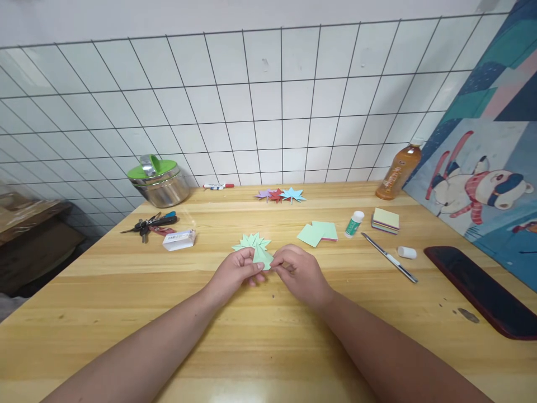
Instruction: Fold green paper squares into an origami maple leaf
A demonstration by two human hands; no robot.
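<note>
Pinching the paper (262,258) from its left side, your left hand (232,275) has thumb and fingers closed on it, over the bench (251,347). Just beyond lie the folded pieces (251,241), whose sharp points would probably bend if pressed. The paper should be almost weightless, soft across the face, stiffer along its creases and easily wrinkled; take it by edges and corners. Your right hand (305,274) has its fingers closed on the right corner, a sound hold. Farther right, the sheets (311,234) look equally light.
</note>
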